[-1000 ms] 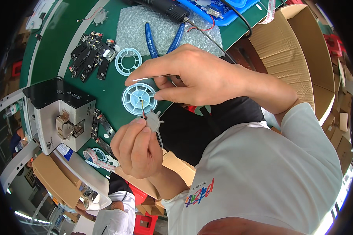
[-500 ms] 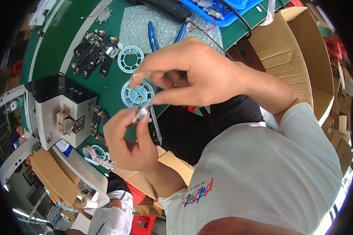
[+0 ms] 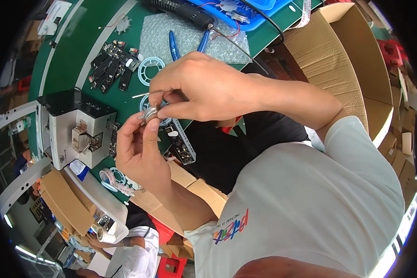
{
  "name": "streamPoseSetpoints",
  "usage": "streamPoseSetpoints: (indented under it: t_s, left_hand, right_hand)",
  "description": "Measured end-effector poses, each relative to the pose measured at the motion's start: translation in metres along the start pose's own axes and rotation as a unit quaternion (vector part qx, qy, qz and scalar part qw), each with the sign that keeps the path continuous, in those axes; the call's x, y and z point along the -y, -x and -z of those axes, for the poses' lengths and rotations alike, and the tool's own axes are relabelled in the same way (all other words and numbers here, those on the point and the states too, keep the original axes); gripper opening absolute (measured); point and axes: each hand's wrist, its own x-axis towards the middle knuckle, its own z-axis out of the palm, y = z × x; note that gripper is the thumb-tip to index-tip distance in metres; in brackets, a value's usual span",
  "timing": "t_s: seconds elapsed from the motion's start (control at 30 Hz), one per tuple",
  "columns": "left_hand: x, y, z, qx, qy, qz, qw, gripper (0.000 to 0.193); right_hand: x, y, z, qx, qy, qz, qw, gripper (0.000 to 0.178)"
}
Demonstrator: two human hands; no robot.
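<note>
My left hand [image 3: 143, 155] pinches a small round silver metal part [image 3: 150, 114] between thumb and fingertips. My right hand [image 3: 197, 88] reaches in from above, its thumb and fingertips against the same part. A thin silver rod-like tool [image 3: 146, 94] lies across the right fingers, its pointed end sticking out to the left; the rest is hidden in the palm. Behind the hands, a light blue spool [image 3: 161, 103] is mostly covered. Beyond it lies a light blue ring-shaped spool [image 3: 142, 76]. A narrow circuit board [image 3: 184, 147] rests beside the left hand at the table edge.
A black-and-silver box-shaped machine [image 3: 62, 134] stands left. Black circuit boards [image 3: 107, 74] are piled beyond. Bubble wrap [image 3: 155, 41] carries blue-handled pliers [image 3: 173, 46] and an electric screwdriver [image 3: 185, 13]. A blue tray [image 3: 259, 23] and open carton [image 3: 329, 51] flank them. Another person [image 3: 134, 252] sits lower left.
My hands have come together, the right fingers now touching the round part. The part has turned and moved left and up. More of the thin tool shows.
</note>
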Motion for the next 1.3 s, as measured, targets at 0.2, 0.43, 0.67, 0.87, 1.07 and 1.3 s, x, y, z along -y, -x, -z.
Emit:
streamPoseSetpoints:
  t_s: [0.2, 0.43, 0.67, 0.87, 1.07, 1.3]
  left_hand:
    - [-0.001, -0.002, -0.002, 0.007, -0.014, -0.013, 1.0, 0.024]
    - [-0.001, -0.004, -0.001, 0.008, -0.043, -0.007, 0.999, 0.023]
    - [0.005, 0.002, -0.007, -0.003, -0.043, -0.057, 0.997, 0.023]
    - [0.005, 0.004, -0.006, 0.004, -0.077, -0.071, 0.994, 0.024]
    - [0.004, 0.004, -0.005, 0.014, -0.083, -0.071, 0.994, 0.024]
    - [0.008, 0.0, -0.003, 0.027, -0.093, -0.081, 0.992, 0.02]
  right_hand:
    - [-0.004, 0.0, -0.014, -0.049, 0.01, 0.026, 0.998, 0.009]
    - [0.005, 0.0, -0.004, -0.017, 0.002, -0.051, 0.999, 0.011]
    - [0.011, -0.001, 0.001, -0.016, 0.008, -0.09, 0.996, 0.014]
    - [0.013, 0.0, 0.002, -0.038, 0.055, -0.062, 0.996, 0.016]
    - [0.012, 0.003, 0.002, -0.034, 0.052, -0.071, 0.996, 0.017]
    - [0.009, 0.001, 0.001, -0.034, 0.038, -0.089, 0.995, 0.018]
